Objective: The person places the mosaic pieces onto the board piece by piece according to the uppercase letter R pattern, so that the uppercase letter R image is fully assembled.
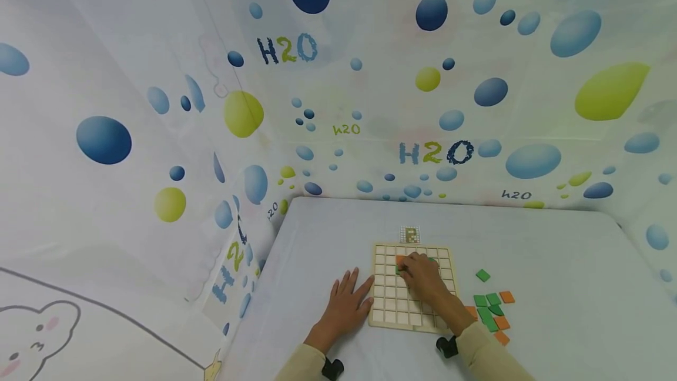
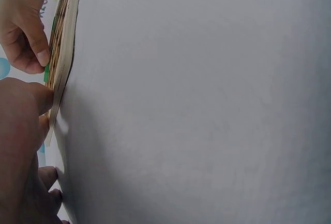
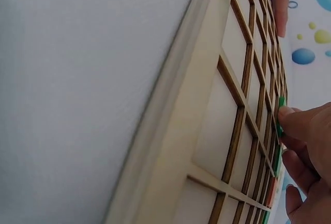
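A square wooden grid board (image 1: 391, 314) lies on the white table, with small compartments across it. My right hand (image 1: 423, 280) is over the board's upper part, thumb and fingers pinching a green tile (image 3: 281, 101) at the grid. An orange tile (image 1: 400, 259) sits in a compartment by those fingertips, and another green tile (image 1: 432, 261) shows behind the hand. My left hand (image 1: 345, 306) rests on the table with fingers spread, its fingertips right at the board's left edge. In the left wrist view the board's rim (image 2: 64, 63) appears edge-on beside the fingers.
Several loose green and orange tiles lie right of the board, among them an orange tile (image 1: 506, 297) and a lone green tile (image 1: 483, 275). A small pattern card (image 1: 409, 234) lies just beyond the board's far edge. A printed wall sheet (image 1: 381, 93) rises behind the table.
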A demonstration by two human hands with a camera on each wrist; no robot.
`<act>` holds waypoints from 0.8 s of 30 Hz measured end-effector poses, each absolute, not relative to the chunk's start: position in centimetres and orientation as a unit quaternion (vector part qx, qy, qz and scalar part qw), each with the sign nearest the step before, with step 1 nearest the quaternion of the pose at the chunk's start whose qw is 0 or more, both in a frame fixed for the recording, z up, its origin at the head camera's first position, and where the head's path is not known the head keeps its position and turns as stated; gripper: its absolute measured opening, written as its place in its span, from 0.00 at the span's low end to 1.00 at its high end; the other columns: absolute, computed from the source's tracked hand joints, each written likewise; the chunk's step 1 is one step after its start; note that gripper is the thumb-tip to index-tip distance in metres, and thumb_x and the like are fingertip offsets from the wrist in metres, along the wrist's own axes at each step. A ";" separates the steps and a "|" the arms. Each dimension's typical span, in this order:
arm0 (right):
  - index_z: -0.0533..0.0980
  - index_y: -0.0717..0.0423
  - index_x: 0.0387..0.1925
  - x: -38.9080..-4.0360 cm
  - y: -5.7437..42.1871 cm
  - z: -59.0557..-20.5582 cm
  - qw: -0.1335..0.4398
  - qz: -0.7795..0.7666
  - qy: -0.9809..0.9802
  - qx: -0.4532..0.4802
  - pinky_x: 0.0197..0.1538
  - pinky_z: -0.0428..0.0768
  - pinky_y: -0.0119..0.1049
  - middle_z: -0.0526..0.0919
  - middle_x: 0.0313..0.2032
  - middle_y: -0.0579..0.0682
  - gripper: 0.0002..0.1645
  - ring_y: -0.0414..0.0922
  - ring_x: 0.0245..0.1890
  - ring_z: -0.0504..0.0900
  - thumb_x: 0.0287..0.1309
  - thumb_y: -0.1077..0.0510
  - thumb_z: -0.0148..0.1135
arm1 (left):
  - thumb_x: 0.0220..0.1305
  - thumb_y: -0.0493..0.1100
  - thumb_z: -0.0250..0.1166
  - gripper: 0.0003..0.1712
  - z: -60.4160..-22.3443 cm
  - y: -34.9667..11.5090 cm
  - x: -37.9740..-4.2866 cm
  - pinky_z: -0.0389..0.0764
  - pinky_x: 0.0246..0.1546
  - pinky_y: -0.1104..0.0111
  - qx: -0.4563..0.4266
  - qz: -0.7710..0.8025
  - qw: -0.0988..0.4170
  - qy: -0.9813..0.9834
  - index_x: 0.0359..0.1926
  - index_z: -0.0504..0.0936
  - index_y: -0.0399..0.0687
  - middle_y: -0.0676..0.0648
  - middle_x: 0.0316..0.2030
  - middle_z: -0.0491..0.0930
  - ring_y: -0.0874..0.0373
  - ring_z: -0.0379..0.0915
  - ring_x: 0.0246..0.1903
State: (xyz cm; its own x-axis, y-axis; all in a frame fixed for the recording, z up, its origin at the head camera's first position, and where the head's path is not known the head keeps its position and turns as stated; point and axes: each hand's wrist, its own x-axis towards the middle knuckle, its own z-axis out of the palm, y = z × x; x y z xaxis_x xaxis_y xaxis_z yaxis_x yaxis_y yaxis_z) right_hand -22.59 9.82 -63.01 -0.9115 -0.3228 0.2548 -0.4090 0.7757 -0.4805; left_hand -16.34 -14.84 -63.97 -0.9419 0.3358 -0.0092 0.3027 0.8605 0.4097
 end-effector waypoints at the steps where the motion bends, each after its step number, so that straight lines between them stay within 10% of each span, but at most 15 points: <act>1: 0.84 0.50 0.39 -22.6 9.9 -63.0 0.083 0.265 -0.940 0.199 0.48 0.79 0.55 0.85 0.44 0.49 0.05 0.50 0.43 0.80 0.64 0.60 0.74 | 0.83 0.57 0.50 0.31 -64.0 -14.8 -16.4 0.53 0.76 0.35 0.167 0.207 0.038 0.963 0.81 0.65 0.62 0.36 0.82 0.55 0.34 0.48 0.81; 24: 0.86 0.52 0.45 -21.1 11.4 -63.2 0.111 0.303 -0.921 0.219 0.48 0.80 0.53 0.82 0.47 0.50 0.10 0.50 0.46 0.82 0.63 0.62 0.75 | 0.83 0.57 0.50 0.31 -64.2 -14.7 -16.3 0.53 0.74 0.32 0.171 0.216 0.025 0.961 0.81 0.65 0.61 0.34 0.81 0.56 0.32 0.50 0.80</act>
State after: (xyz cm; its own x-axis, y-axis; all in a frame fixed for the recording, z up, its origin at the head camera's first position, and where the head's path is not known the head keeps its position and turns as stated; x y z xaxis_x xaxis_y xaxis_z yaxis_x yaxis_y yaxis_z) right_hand -21.08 11.37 -63.21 -0.8791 -0.3364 0.3376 -0.4711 0.7207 -0.5086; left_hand -16.29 -14.74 -64.20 -0.9402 0.3396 0.0262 0.3180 0.8478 0.4244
